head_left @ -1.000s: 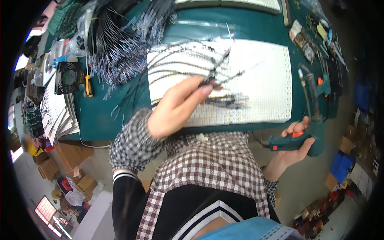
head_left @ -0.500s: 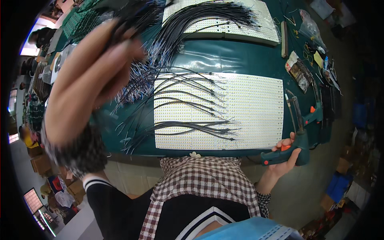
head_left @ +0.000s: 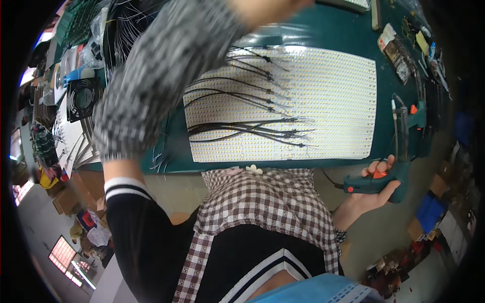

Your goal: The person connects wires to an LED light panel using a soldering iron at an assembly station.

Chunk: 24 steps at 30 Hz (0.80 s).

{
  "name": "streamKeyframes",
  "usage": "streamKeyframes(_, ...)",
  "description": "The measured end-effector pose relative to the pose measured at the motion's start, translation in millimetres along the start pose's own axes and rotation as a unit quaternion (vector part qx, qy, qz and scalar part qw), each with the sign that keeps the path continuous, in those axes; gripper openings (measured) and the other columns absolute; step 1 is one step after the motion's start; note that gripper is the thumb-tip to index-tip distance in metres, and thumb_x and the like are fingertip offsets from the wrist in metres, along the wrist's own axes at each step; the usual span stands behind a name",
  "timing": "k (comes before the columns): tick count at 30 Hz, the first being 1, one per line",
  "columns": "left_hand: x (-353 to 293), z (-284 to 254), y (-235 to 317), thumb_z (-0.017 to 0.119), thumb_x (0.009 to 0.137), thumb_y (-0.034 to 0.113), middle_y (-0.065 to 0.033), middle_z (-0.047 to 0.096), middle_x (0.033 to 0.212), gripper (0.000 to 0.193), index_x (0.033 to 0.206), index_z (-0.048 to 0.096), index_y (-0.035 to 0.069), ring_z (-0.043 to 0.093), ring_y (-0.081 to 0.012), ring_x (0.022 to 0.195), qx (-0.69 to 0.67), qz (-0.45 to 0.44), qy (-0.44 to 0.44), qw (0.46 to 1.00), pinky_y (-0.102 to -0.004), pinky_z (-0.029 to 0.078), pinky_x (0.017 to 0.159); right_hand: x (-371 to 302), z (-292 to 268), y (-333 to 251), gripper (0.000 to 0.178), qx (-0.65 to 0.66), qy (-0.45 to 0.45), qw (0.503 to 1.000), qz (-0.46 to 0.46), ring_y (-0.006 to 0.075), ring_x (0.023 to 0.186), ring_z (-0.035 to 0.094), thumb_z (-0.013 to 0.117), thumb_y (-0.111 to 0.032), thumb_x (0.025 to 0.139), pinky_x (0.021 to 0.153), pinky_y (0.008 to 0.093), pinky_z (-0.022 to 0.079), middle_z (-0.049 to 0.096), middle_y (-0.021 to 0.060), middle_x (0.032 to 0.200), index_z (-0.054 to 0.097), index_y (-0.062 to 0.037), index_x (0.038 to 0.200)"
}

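Observation:
My right hand (head_left: 380, 198) grips the green handle of a soldering gun (head_left: 369, 186) beyond the panel's lower right corner, its fingers by the orange trigger. The gun's tip points away from me. My left arm reaches across the table, and my left hand (head_left: 270, 11) is at the top edge, blurred, its fingers mostly cut off. Below it lies a white LED panel (head_left: 328, 111) with rows of small yellowish dots. Several black cables (head_left: 227, 130) lie across its left half, bared wire ends towards the middle. My sleeve hides part of them.
A second soldering gun (head_left: 418, 118) lies on the green table (head_left: 386, 81) at the right, near a worn packet (head_left: 396, 53). Another panel (head_left: 356, 4) shows at the top edge. On the left are a black fan (head_left: 84, 99) and a heap of dark wires (head_left: 121, 38).
My left hand has swung from the left side to the top, over the far part of the table. The view has shifted. My right hand still holds the soldering gun.

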<state>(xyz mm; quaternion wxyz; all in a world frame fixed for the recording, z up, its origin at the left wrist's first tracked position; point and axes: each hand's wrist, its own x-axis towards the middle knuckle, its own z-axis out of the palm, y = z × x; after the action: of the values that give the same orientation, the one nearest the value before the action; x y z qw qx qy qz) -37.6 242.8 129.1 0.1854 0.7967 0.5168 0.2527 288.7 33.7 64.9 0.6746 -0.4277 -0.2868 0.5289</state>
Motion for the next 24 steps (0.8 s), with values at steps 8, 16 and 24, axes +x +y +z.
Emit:
streamKeyframes(8,-185,73,52,0.065,0.074,0.01,-0.0092,0.052,0.078,0.015,0.084,0.056,0.004,0.054,-0.0273,0.071,-0.033,-0.009,-0.041,0.999,-0.0352,0.044,0.06,11,16,12,0.062,0.022,-0.054,0.997,0.056,0.018,0.075,0.053,0.044,-0.045,0.09,0.056,0.0271,0.05,0.055,0.0085,0.086,0.04,0.0079,0.122)
streamKeyframes(16,-192,76,59,0.064,0.075,0.01,-0.0079,0.051,0.079,0.014,0.085,0.054,0.006,0.051,-0.0273,0.072,-0.098,0.022,-0.104,0.99,-0.0363,0.042,0.062,-4,8,7,0.064,-0.014,-0.063,0.997,0.037,0.018,0.075,0.053,0.043,-0.047,0.09,0.054,0.0268,0.052,0.053,0.0086,0.085,0.04,0.0084,0.122)
streamKeyframes(24,-185,67,59,0.061,0.075,0.004,-0.0099,0.052,0.081,0.013,0.085,0.053,0.004,0.053,-0.0289,0.074,-0.117,-0.073,-0.081,0.987,-0.0367,0.043,0.063,-7,0,9,0.065,0.008,-0.06,0.997,0.037,0.0178,0.075,0.053,0.042,-0.047,0.09,0.054,0.0266,0.053,0.052,0.0091,0.085,0.039,0.0089,0.123)
